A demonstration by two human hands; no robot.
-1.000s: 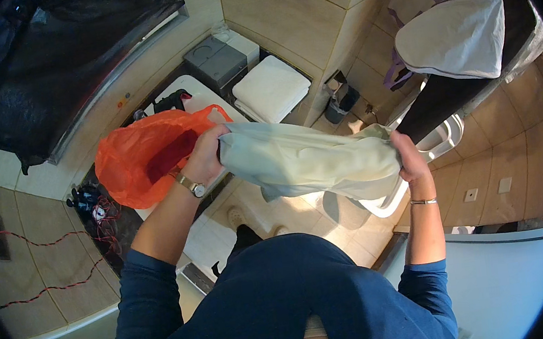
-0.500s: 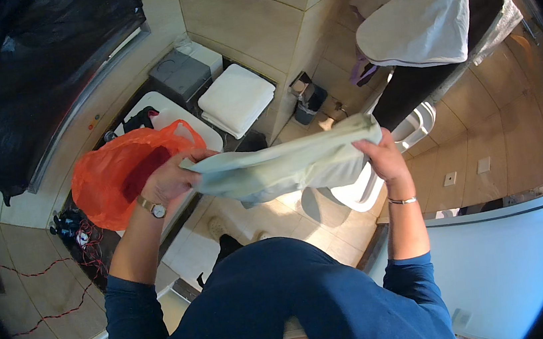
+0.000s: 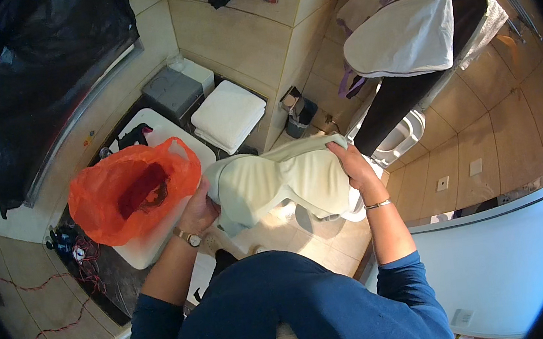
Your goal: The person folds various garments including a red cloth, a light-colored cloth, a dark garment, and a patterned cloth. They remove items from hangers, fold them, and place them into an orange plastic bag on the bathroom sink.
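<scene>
A pale green bra [image 3: 253,183] with smooth moulded cups is stretched out in front of me, its cups facing up. My left hand [image 3: 200,211] is closed on its left side, close to the orange bag's rim. At the other end my right hand [image 3: 354,165] grips the upper right edge, fingers wrapped over the cloth. To the left, an open orange plastic bag [image 3: 98,206] sits on the white basin [image 3: 135,253]; something dark shows through its mouth.
Behind the basin lie a folded white towel [image 3: 228,113] and a grey box [image 3: 172,92]. A toilet [image 3: 407,135] stands beyond my right hand, below a hanging white bag [image 3: 403,34] and dark cloth. Red wires [image 3: 88,264] trail at left; a white appliance top [image 3: 490,265] is at right.
The bra has turned from a folded strip to spread, with both cups showing. My left hand has moved right and down, away from the bag; my right hand has shifted left.
</scene>
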